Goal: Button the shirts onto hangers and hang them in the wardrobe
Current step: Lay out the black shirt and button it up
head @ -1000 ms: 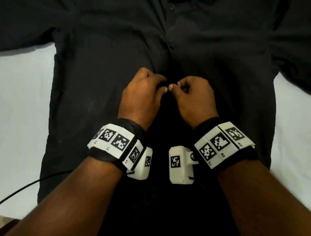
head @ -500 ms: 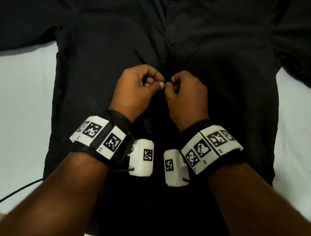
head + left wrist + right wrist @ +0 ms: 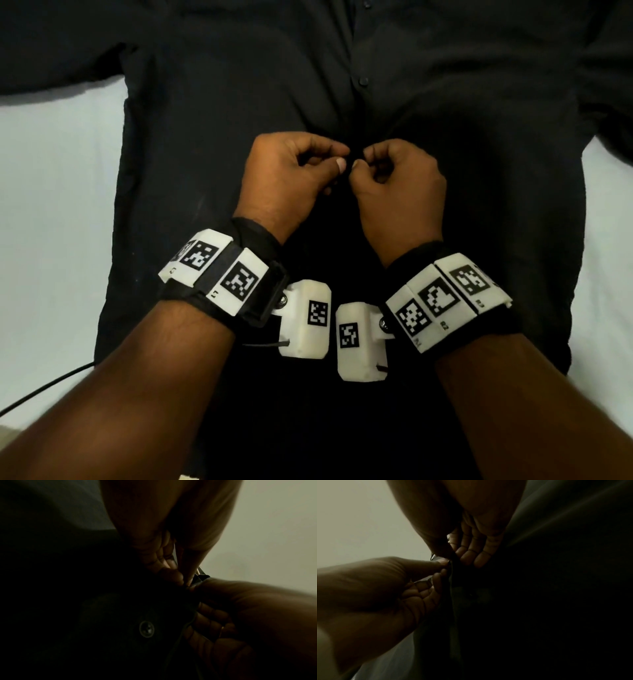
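Observation:
A black shirt (image 3: 205,154) lies spread front-up on a white surface. Two fastened buttons (image 3: 363,81) show on its placket above my hands. My left hand (image 3: 337,162) and right hand (image 3: 363,164) meet at the placket mid-chest, each pinching a fabric edge between thumb and curled fingers. In the left wrist view my left hand's fingers (image 3: 171,573) and the right hand (image 3: 240,608) pinch the dark cloth, with a loose button (image 3: 146,629) lower on the placket. The right wrist view has my right hand (image 3: 471,555) and left hand (image 3: 423,566) pinching the same fold. No hanger shows.
The white surface (image 3: 51,205) extends on both sides of the shirt. A thin black cable (image 3: 44,387) runs across it at the lower left. The shirt's sleeves (image 3: 51,61) spread out towards the upper corners.
Both hands stay pinched together at the placket. My left thumb has come into view on top, and the fingertips have worked slightly against each other.

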